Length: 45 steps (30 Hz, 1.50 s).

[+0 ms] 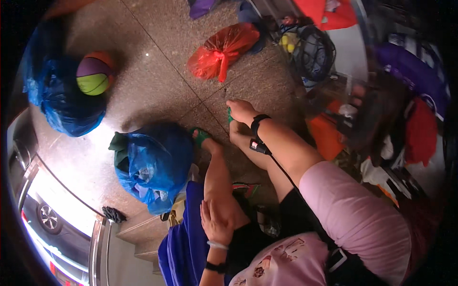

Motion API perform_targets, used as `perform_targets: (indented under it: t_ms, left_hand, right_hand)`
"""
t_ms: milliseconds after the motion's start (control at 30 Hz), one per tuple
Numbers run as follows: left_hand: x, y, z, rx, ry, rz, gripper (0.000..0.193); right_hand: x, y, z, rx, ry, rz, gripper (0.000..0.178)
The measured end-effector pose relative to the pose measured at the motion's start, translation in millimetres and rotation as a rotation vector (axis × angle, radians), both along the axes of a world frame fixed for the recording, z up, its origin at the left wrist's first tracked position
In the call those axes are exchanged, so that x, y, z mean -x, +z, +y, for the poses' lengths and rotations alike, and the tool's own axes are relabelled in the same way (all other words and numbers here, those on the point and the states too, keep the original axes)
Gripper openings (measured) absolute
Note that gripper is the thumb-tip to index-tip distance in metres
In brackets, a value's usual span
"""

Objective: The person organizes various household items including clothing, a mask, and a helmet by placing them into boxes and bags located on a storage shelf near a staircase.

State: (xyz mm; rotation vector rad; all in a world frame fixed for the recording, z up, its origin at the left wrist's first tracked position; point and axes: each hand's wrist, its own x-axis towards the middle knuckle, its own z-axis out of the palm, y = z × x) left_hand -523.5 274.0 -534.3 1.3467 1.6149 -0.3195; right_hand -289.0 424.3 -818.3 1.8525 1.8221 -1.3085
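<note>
We saw the left hand (217,224) lying flat on the bare left leg (217,174), its fingers extended and close together, with no object between them. A pale bracelet (218,245) and a black wristband (216,267) circled that wrist. The right hand (242,112) reached farther out, low before the right leg (248,143), its fingers bunched and turned to the left; we could not tell whether they pinched anything, though a bit of green showed just beside them. A black strap (257,125) ringed this wrist, and a dark cable (286,174) ran from it along the arm.

Nearest beyond the right hand, we found a knotted red plastic bag (220,53), resting on the speckled floor (164,90) at the far side and apart from both hands. A green sandal (201,137) was on the left foot. Just left of that foot sat a full blue plastic bag (152,164), and farther left we noticed another blue bag (69,107) with a multicoloured ball (93,76) beside it. Blue-violet cloth (185,236) hung at the near left, by the left hand. On the right we made out an orange item (327,136), red fabric (422,133) and a purple bag (410,69), partly blurred. Through the left opening, we saw a car (67,236).
</note>
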Motion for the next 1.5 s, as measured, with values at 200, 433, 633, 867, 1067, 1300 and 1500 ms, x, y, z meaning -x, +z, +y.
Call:
perform_targets:
  t_ms: [200, 433, 633, 867, 1067, 1300, 1500]
  left_hand:
    - [16.3, -21.2, 31.1, -0.084, 0.072, 0.026, 0.071]
    - [26.1, -34.5, 54.2, -0.153, 0.075, -0.006, 0.068]
    - [27.6, -29.4, 41.5, -0.135, 0.072, -0.117, 0.07]
    - [18.3, -16.5, 28.1, -0.072, 0.012, -0.072, 0.064]
    - [4.7, 37.9, 109.2, 0.029, -0.355, -0.167, 0.056]
    - [-82.5, 287.7, 260.7, -0.112, 0.566, -1.027, 0.042]
    - [-137.8, 325.5, 297.7, -0.335, 0.34, -1.146, 0.022]
  right_hand:
    - [35.2, -92.3, -2.3, 0.148, 0.175, -0.105, 0.042]
    - [36.2, -123.0, 14.5, 0.14, 0.142, -0.145, 0.033]
    - [2.4, -51.3, 28.9, -0.056, -0.137, -0.058, 0.025]
    - [-2.2, 189.5, 77.3, 0.196, -1.023, 0.946, 0.012]
    - [-17.1, 411.1, 113.0, -0.005, -0.816, 1.1, 0.028]
    - [-33.3, 554.4, 99.5, -0.393, -0.485, 1.01, 0.027]
    - [-63.3, 638.6, 87.1, -0.885, -0.272, 0.619, 0.027]
